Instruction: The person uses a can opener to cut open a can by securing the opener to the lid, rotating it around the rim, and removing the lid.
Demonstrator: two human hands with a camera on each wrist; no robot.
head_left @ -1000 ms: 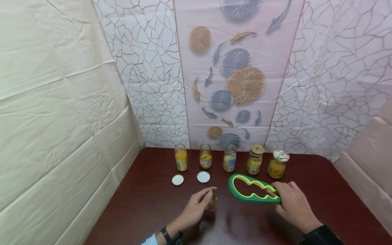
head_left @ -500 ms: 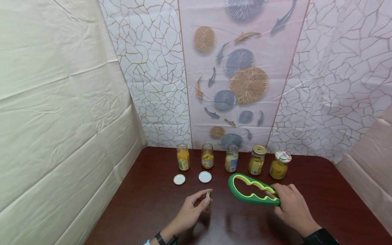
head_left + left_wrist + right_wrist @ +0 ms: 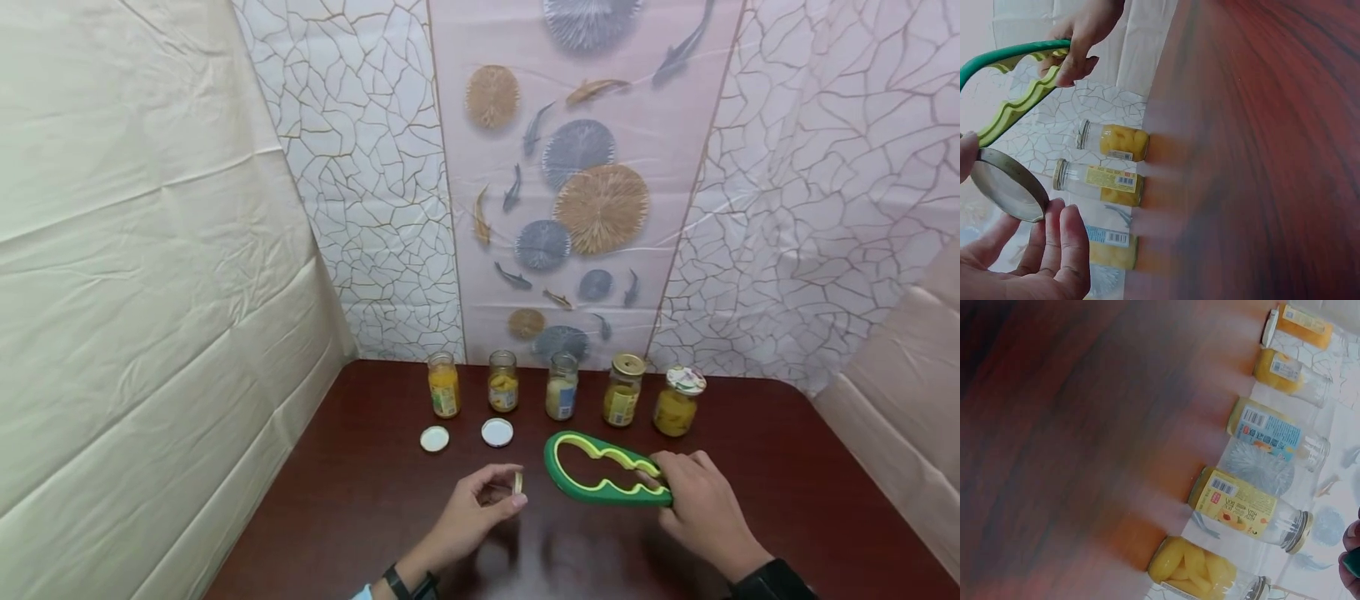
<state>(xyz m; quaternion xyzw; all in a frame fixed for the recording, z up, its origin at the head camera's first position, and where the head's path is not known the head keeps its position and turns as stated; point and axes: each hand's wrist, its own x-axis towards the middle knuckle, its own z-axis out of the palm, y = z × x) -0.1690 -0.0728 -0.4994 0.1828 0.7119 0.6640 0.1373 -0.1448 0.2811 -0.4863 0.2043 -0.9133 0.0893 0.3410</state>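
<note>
In the head view my left hand (image 3: pixel 471 510) pinches a jar lid (image 3: pixel 518 482) on edge between thumb and fingertips, above the table. The left wrist view shows the lid's metal rim (image 3: pixel 1019 172) from close by. My right hand (image 3: pixel 705 510) grips the handle end of a green jar opener (image 3: pixel 615 495) with a yellow-green wavy inner edge, its loop pointing left towards the lid. Behind stand three lidless jars: one of orange fruit (image 3: pixel 445 388), one of yellow fruit (image 3: pixel 503 387), one of pale fruit (image 3: pixel 562 392). Only a sliver of the right hand shows in its wrist view.
On the right stand two lidded jars, one with a gold lid (image 3: pixel 622 396) and one with a patterned lid (image 3: pixel 676 408). Two lids (image 3: pixel 434 439) lie white side up before the left jars. The dark red table (image 3: pixel 337 508) meets a patterned wall covering (image 3: pixel 390 275) behind.
My right hand and the jar opener have shifted slightly left, towards the left hand. The left hand's thumb and fingers have spread wider on the lid. The jars have stayed put.
</note>
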